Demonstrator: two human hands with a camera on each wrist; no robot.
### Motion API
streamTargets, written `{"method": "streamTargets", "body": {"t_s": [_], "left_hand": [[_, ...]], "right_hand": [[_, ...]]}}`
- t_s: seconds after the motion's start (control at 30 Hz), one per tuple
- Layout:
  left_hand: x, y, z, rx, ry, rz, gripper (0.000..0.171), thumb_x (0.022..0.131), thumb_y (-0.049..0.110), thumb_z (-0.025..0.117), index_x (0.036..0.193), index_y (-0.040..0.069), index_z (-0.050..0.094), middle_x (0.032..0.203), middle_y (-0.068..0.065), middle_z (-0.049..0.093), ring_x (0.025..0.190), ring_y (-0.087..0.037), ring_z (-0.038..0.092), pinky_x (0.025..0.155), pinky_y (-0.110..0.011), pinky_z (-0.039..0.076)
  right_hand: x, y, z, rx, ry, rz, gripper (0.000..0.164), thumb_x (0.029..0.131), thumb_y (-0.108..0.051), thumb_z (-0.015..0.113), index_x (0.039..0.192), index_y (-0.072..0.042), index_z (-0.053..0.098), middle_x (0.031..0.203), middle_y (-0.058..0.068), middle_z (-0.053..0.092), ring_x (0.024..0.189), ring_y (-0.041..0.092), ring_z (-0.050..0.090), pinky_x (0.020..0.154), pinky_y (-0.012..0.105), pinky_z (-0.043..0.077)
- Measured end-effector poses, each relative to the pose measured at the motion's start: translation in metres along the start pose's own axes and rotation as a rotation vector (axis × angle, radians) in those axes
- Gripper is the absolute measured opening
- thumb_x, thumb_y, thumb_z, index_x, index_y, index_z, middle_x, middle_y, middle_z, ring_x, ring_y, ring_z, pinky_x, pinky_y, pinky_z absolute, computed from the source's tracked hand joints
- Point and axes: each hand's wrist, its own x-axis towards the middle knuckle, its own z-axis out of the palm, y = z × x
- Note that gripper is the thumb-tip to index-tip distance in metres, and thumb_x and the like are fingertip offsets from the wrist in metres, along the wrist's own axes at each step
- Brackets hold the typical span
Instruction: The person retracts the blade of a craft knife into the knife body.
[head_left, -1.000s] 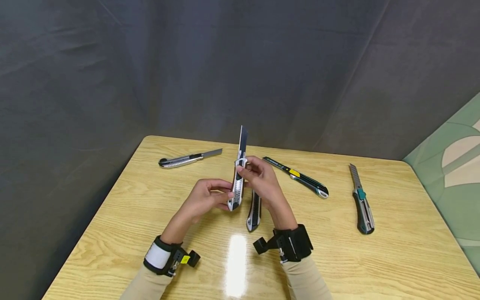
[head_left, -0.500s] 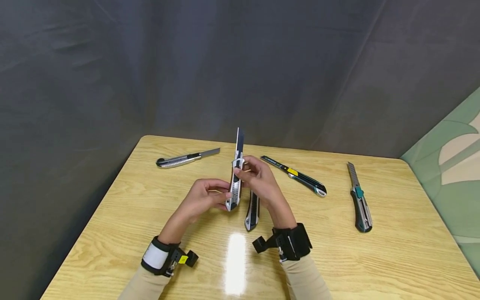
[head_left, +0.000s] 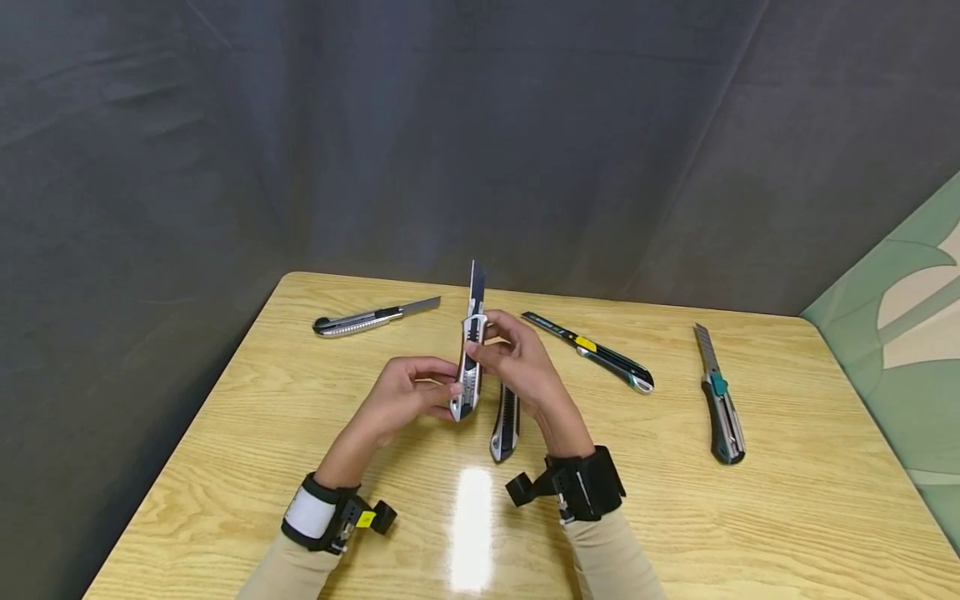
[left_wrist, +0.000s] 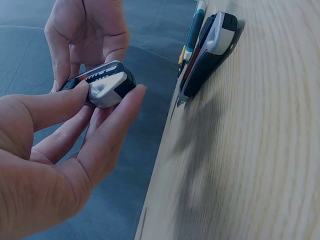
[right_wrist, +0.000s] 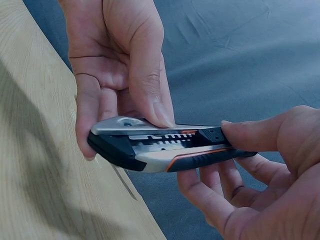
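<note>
Above the table, both hands hold a silver and black utility knife [head_left: 470, 375] with orange trim. Its blade [head_left: 477, 287] sticks out and points up and away in the head view. My left hand [head_left: 408, 392] pinches the butt end between thumb and fingers. My right hand [head_left: 521, 354] grips the front part, fingers beneath, its thumb on the black slider [right_wrist: 210, 135]. A second silver and black utility knife [head_left: 506, 425] lies on the table just beyond the held one, its front part hidden behind my right hand.
On the wooden table [head_left: 787, 533] lie a silver utility knife [head_left: 360, 322] at back left, a black one with a yellow slider [head_left: 592, 352] behind my right hand, and a teal and black one [head_left: 723, 408] at right. A dark cloth [head_left: 480, 142] hangs behind.
My right thumb has slid back along the handle with the slider, and less blade sticks out. The left hand keeps its pinch on the butt end. The view has shifted slightly.
</note>
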Motion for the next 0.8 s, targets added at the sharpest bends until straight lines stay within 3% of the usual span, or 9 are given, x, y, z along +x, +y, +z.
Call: {"method": "streamTargets", "body": {"t_s": [0.23, 0.47, 0.6, 0.8], "left_hand": [[0.0003, 0.0007, 0.0006, 0.003, 0.006, 0.001, 0.024, 0.083, 0.001, 0.069, 0.105, -0.006, 0.065, 0.102, -0.026, 0.066, 0.082, -0.035, 0.066, 0.066, -0.043, 0.063], [-0.0022, -0.0011, -0.0019, 0.013, 0.002, -0.006, 0.027, 0.081, 0.002, 0.07, 0.106, -0.006, 0.065, 0.105, -0.028, 0.065, 0.084, -0.035, 0.066, 0.068, -0.045, 0.063], [-0.0032, -0.0015, -0.0032, 0.014, 0.001, -0.007, 0.027, 0.082, 0.002, 0.07, 0.107, -0.006, 0.065, 0.107, -0.028, 0.064, 0.085, -0.035, 0.066, 0.069, -0.046, 0.062], [0.0001, -0.0006, -0.0023, 0.003, -0.006, 0.008, 0.028, 0.082, 0.003, 0.07, 0.107, -0.007, 0.065, 0.107, -0.029, 0.064, 0.084, -0.035, 0.066, 0.068, -0.045, 0.062]], "right_hand": [[-0.0008, 0.0004, -0.0013, 0.004, -0.026, -0.022, 0.033, 0.084, -0.01, 0.07, 0.115, -0.013, 0.059, 0.106, 0.018, 0.054, 0.082, 0.028, 0.061, 0.076, 0.046, 0.057], [-0.0025, 0.0042, -0.0001, -0.003, -0.061, -0.027, 0.038, 0.084, -0.009, 0.069, 0.119, -0.013, 0.057, 0.106, 0.018, 0.052, 0.084, 0.029, 0.061, 0.075, 0.039, 0.056], [-0.003, 0.0044, 0.0012, -0.004, -0.072, -0.027, 0.039, 0.084, -0.009, 0.069, 0.121, -0.014, 0.056, 0.106, 0.018, 0.052, 0.086, 0.031, 0.061, 0.081, 0.047, 0.055], [-0.003, 0.0013, -0.0014, -0.02, -0.05, -0.02, 0.039, 0.084, -0.01, 0.069, 0.12, -0.018, 0.057, 0.106, 0.016, 0.053, 0.085, 0.029, 0.062, 0.073, 0.035, 0.055]]}}
